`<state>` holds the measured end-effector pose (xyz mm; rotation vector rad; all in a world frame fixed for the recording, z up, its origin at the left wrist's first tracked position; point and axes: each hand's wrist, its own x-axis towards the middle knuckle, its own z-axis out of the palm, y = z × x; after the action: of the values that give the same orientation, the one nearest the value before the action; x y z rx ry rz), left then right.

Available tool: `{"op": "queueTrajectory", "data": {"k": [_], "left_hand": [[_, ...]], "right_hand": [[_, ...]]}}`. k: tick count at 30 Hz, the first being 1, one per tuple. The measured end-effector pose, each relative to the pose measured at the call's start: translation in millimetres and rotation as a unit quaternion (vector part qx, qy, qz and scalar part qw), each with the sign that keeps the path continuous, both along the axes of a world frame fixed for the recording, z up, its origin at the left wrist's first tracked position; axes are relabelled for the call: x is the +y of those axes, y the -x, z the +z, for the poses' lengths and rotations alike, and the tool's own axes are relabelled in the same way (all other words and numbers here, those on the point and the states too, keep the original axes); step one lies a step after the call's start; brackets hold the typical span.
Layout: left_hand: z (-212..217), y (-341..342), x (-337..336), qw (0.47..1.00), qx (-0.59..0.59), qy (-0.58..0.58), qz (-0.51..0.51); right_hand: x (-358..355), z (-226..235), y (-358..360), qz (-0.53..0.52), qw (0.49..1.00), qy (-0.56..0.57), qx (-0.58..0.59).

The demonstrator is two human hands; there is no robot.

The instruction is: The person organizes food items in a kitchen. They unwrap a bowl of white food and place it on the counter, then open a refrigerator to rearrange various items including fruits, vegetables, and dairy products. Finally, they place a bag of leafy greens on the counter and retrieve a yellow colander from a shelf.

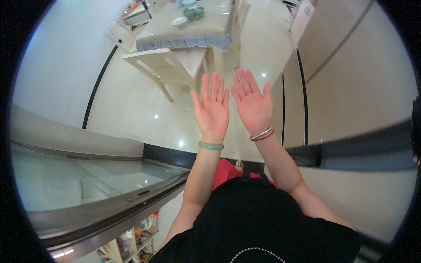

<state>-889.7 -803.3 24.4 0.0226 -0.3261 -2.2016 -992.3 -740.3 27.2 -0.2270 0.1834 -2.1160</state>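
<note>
Clothed table (184, 37) bears, seemingly, two dishes (188, 15).

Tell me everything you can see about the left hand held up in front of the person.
The left hand is bare and raised, palm toward the camera, fingers straight, close together and pointing up. A thin gold-coloured ring sits on one finger, and a pale green, glassy-looking bangle circles the wrist. The hand holds nothing and touches nothing; it floats above the glossy tiled floor, right beside the right hand, with a narrow gap between them.

Single head-worn fisheye view, looking steeply down and forward past the person's chest, raised hands close at centre, tiled floor (144, 114) beyond, bench (193, 27) far at 12 o'clock.
</note>
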Motion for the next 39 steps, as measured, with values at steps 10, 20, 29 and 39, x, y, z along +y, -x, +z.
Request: {"op": "queueTrajectory", "data": {"k": [10,20,29,39], "left_hand": [[-30.1,78.7,-179.8,0.997,0.006,-0.02,0.072],[-51.8,186.5,-379.8,0.996,-0.023,-0.038,0.081],[-111.4,268.0,-504.4,0.984,-0.081,-0.063,0.149],[-163.5,317.9,-616.9,0.95,-0.13,-0.111,0.261]], "right_hand": [[-193.2,-27.0,84.9,0.071,0.996,-0.025,0.04],[-390.1,-46.5,194.1,0.057,0.995,-0.067,0.056],[-536.0,-109.5,284.6,0.116,0.986,-0.107,0.054],[-668.4,-168.7,343.8,0.206,0.959,-0.192,0.043]]}}
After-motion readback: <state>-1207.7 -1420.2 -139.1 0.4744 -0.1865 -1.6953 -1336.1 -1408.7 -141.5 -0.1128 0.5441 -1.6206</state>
